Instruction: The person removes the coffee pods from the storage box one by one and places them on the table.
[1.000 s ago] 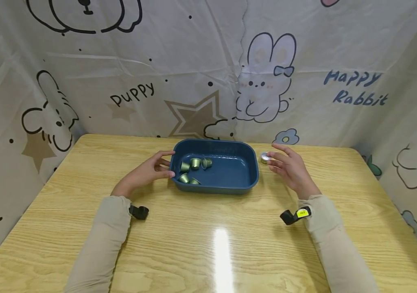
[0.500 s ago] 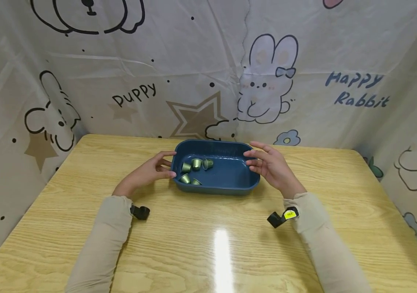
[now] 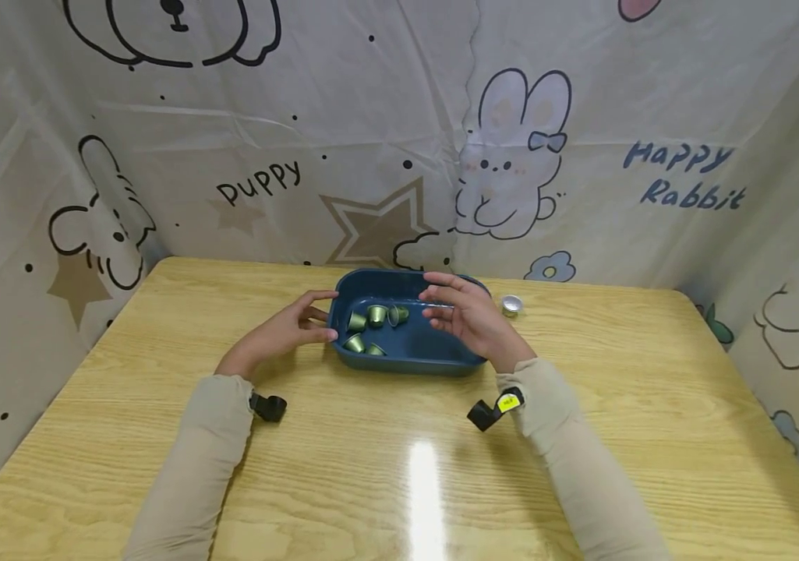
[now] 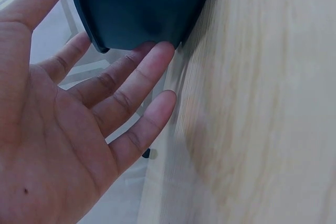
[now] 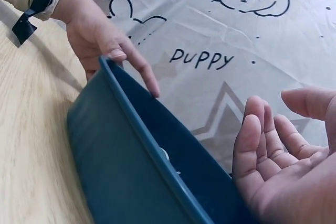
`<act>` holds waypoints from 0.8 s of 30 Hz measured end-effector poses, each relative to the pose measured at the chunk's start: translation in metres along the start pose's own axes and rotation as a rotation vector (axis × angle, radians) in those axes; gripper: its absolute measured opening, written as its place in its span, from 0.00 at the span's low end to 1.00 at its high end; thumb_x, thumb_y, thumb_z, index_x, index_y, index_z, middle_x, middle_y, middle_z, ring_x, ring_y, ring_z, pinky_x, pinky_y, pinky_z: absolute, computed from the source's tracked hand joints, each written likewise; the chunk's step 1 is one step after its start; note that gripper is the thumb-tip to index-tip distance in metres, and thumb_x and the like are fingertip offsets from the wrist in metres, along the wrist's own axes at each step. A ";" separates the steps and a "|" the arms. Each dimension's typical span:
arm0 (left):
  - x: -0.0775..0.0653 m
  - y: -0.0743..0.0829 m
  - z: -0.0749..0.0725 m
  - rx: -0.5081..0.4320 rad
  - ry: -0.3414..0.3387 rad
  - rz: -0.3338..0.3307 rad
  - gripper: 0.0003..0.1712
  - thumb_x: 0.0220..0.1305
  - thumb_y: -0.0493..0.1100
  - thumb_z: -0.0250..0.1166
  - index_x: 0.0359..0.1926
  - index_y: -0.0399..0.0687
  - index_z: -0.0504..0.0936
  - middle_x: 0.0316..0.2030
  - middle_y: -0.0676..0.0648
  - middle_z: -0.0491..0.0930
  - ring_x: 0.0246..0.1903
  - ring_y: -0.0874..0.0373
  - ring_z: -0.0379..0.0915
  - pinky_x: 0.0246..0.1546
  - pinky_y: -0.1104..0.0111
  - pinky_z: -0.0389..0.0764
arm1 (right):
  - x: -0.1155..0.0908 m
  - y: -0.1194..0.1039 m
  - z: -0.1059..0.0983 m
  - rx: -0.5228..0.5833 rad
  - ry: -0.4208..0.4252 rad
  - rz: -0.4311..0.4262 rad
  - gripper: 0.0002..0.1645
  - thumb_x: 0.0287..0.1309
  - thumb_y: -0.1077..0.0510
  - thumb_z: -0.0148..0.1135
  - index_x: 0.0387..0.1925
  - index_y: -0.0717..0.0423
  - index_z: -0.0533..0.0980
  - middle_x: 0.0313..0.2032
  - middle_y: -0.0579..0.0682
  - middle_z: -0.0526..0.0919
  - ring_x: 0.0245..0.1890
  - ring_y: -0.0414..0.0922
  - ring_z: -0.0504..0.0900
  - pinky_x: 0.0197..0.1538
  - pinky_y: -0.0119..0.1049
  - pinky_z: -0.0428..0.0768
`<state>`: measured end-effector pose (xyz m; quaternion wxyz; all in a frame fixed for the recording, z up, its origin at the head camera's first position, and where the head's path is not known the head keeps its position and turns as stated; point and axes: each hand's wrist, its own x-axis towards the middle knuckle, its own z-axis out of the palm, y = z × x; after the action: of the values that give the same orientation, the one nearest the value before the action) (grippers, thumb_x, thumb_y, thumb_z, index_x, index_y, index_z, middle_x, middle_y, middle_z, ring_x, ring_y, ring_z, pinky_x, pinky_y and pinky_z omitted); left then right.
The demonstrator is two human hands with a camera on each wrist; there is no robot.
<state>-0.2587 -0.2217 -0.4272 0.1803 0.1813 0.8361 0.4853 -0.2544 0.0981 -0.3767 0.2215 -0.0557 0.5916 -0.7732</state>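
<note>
A dark blue rectangular bin [image 3: 406, 365] stands near the back of the table. Several green coffee capsules [image 3: 376, 315] lie loose in its left half. At its left end is my left hand [image 3: 278, 327], thumb and fingertips touching the end wall and rim, fingers fairly straight in the left wrist view. My right hand [image 3: 472, 319] hovers over the bin's right half, fingers loosely bent. Its palm [image 5: 294, 177] shows nothing held in the right wrist view. One capsule with a silver lid [image 3: 511, 305] sits on the table just right of the bin.
The wooden table [image 3: 343, 467] ends at a printed cloth wall [image 3: 385, 117] close behind the bin. Cloth also hangs along both sides. Each wrist carries a black camera mount [image 3: 269, 407].
My right hand has moved left, from beside the lone capsule to above the bin, and the capsule shows on the table again. My left hand has stayed on the bin's left end.
</note>
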 end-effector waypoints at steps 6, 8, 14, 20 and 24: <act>0.000 0.001 0.001 -0.006 0.000 -0.013 0.43 0.65 0.52 0.64 0.74 0.60 0.51 0.64 0.33 0.66 0.64 0.37 0.65 0.63 0.43 0.65 | 0.015 0.012 0.014 -0.089 0.021 0.042 0.22 0.72 0.58 0.49 0.64 0.57 0.65 0.37 0.45 0.78 0.29 0.38 0.81 0.35 0.29 0.78; 0.000 0.001 0.001 -0.006 -0.001 -0.012 0.43 0.65 0.52 0.64 0.74 0.60 0.51 0.64 0.33 0.65 0.64 0.37 0.65 0.63 0.43 0.65 | 0.020 0.018 0.017 -0.123 0.026 0.052 0.25 0.72 0.58 0.49 0.66 0.60 0.64 0.38 0.45 0.78 0.29 0.38 0.81 0.35 0.29 0.78; 0.001 0.001 0.002 -0.008 -0.011 -0.005 0.43 0.66 0.51 0.63 0.74 0.60 0.50 0.64 0.33 0.65 0.64 0.37 0.65 0.63 0.43 0.65 | 0.029 0.030 0.023 -0.191 0.025 0.094 0.26 0.71 0.58 0.50 0.67 0.63 0.63 0.37 0.45 0.78 0.27 0.37 0.80 0.35 0.29 0.79; 0.002 0.002 0.002 -0.025 -0.011 -0.007 0.42 0.66 0.50 0.63 0.74 0.59 0.50 0.64 0.32 0.66 0.63 0.37 0.66 0.63 0.43 0.65 | 0.035 0.035 0.026 -0.237 0.024 0.118 0.25 0.69 0.59 0.53 0.64 0.62 0.66 0.40 0.48 0.79 0.26 0.38 0.81 0.35 0.30 0.79; 0.002 0.002 0.002 -0.032 -0.013 -0.013 0.42 0.66 0.50 0.63 0.74 0.59 0.50 0.64 0.32 0.66 0.62 0.37 0.66 0.63 0.43 0.65 | 0.037 0.038 0.026 -0.288 0.009 0.153 0.23 0.68 0.59 0.53 0.62 0.61 0.69 0.42 0.49 0.79 0.26 0.38 0.80 0.33 0.30 0.78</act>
<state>-0.2594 -0.2186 -0.4270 0.1915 0.1763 0.8283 0.4962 -0.2684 0.0523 -0.4110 0.2665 -0.0382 0.6999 -0.6615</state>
